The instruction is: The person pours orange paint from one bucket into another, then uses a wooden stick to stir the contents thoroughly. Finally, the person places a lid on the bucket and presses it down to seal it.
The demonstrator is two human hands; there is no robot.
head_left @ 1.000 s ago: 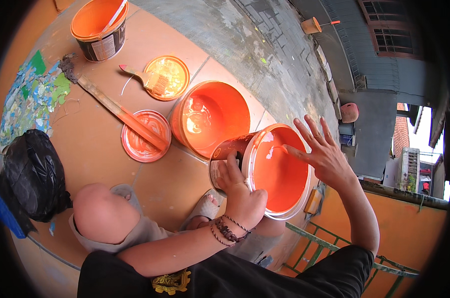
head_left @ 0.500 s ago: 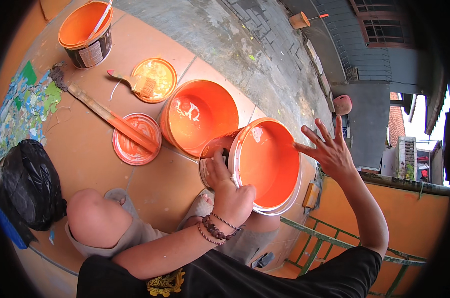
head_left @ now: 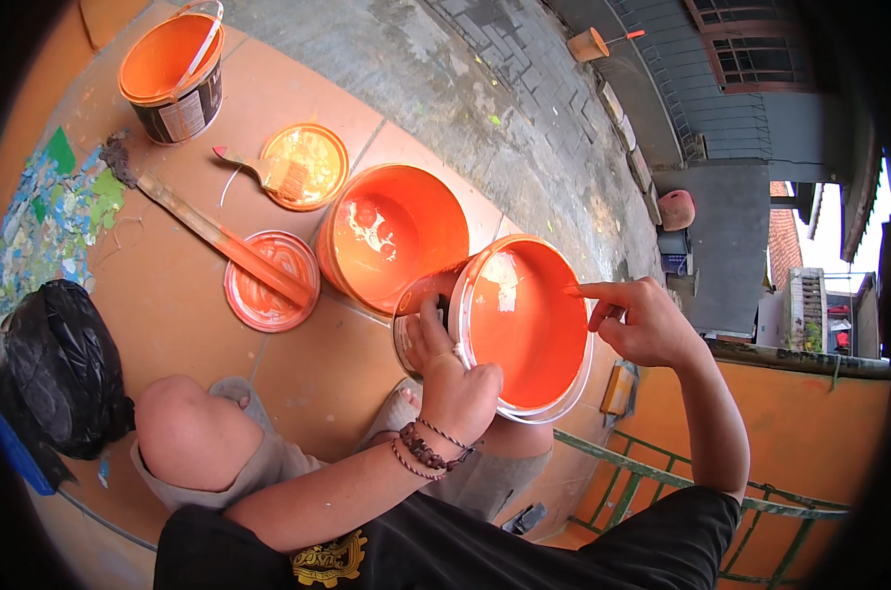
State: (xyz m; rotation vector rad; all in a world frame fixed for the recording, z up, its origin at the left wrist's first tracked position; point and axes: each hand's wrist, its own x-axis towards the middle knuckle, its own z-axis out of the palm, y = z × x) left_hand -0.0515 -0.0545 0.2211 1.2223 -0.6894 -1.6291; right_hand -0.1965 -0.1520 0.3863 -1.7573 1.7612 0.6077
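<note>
Brush (head_left: 268, 175) on lid (head_left: 329, 152), 2 buckets (head_left: 546, 280) (perhaps touching) rightward

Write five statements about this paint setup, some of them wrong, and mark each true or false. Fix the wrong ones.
1. The left hand grips the nearer bucket. True.
2. The right hand is clenched into a full fist. False: its index finger is extended toward the nearer bucket's rim.
3. The paintbrush rests partly on a lid. True.
4. The black plastic bag is at the picture's right edge. False: it is at the left, beside the person's knee.
5. One end of the wooden stick lies on a round, paint-smeared lid. True.
</note>
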